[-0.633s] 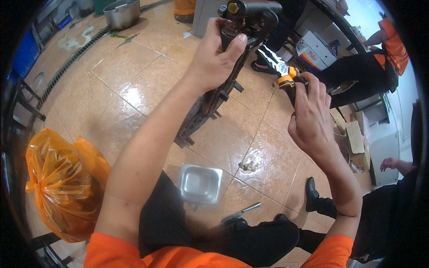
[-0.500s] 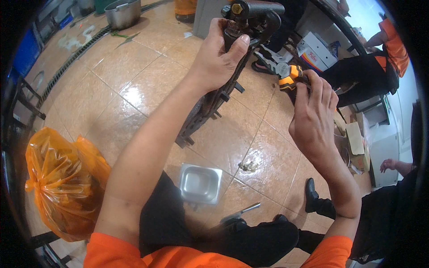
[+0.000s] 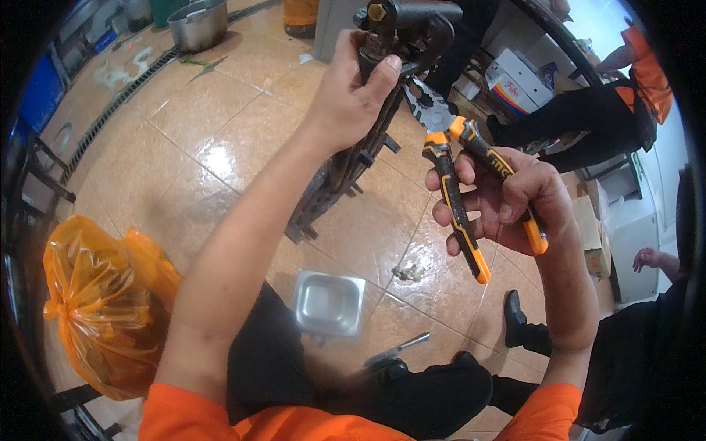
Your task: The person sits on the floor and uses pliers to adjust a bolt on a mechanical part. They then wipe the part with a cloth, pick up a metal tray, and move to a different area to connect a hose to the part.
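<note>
My left hand (image 3: 346, 106) grips the upper end of a long, dark, grimy metal assembly (image 3: 331, 184), its thumb and fingers wrapped round a stub. A thick pipe and a brass-coloured hex fitting (image 3: 377, 12) sit at the top of that piece. In my right hand (image 3: 533, 187) are combination pliers (image 3: 439, 120) with orange and black handles, which stand apart with fingers around them. The pliers' jaws point up and left, close beside the metal assembly. Whether they touch it I cannot tell.
A small steel pan (image 3: 329, 303) and a broad blade (image 3: 397, 350) lie on the tiled floor near my legs. An orange plastic bag (image 3: 103, 309) is at left, a metal pot (image 3: 198, 28) far left. Other people (image 3: 647, 88) stand at right by a white box (image 3: 518, 82).
My right hand has turned over, so the pliers' handles now show spread apart. The pliers' jaws have moved left toward the metal assembly. My left hand keeps its grip, shifted slightly left.
</note>
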Demonstrator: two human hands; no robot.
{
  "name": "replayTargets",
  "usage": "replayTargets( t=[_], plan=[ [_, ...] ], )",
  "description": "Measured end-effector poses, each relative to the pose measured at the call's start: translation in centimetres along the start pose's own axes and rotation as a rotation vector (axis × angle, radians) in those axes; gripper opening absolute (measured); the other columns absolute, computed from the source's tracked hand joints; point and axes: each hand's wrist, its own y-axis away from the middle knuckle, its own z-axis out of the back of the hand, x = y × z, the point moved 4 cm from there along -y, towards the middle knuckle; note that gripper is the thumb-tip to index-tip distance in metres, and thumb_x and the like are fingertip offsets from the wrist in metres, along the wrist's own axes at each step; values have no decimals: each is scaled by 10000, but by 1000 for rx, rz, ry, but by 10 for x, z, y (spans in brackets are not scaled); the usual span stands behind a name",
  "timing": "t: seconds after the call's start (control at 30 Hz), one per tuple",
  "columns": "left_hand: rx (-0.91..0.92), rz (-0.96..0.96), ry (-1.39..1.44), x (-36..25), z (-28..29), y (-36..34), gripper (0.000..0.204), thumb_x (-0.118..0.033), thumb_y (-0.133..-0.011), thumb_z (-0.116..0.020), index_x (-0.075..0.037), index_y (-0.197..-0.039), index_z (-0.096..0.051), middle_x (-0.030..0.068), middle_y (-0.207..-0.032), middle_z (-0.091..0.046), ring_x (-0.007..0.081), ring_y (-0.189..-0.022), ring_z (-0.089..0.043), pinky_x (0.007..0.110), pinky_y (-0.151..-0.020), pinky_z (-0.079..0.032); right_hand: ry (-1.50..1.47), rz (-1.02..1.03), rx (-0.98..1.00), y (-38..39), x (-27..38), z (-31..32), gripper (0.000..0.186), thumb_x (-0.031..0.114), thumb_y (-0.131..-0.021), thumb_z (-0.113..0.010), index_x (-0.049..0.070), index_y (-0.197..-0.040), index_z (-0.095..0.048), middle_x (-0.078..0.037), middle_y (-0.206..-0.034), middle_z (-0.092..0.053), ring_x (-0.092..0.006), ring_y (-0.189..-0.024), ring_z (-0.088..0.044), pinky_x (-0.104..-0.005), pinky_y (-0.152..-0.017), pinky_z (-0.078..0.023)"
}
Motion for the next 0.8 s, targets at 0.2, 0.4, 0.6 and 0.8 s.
replayTargets(
  t=[0.2,0.4,0.6,0.8],
  plan=[
    [-49,-47,3,4,7,-6,395,-302,-983,-583,-12,-1197,-420,73,-997,-595,119,-928,-547,271,-848,-464,327,51,-208,10,7,11,550,-88,-547,-512,-72,-1094,-559,-269,-1182,-557,-396,-1114,-621,-605,-940,-515],
    [6,-7,-17,5,6,-5,405,-327,-1013,-544,-52,-1280,-411,39,-1145,-566,104,-1053,-508,263,-945,-407,2080,352,-724,10,-6,-7,512,-92,-647,-496,-107,-1158,-511,-223,-1277,-422,-382,-1150,-466,-426,-941,-399],
    [-30,-83,0,1,1,-7,470,-347,-974,-597,15,-1205,-406,97,-1046,-570,132,-950,-538,277,-860,-456,2386,454,-902,5,-9,-8,421,-32,-740,-556,-61,-1159,-539,-204,-1295,-410,-351,-1218,-407,-497,-1034,-288],
    [-1,-9,-48,3,3,-4,375,-308,-1016,-539,-64,-1273,-415,30,-1117,-558,95,-1032,-501,257,-928,-407,2548,498,-957,0,-14,-7,287,49,-851,-544,-23,-1128,-569,-185,-1294,-398,-326,-1213,-384,-535,-996,-280]
  ],
)
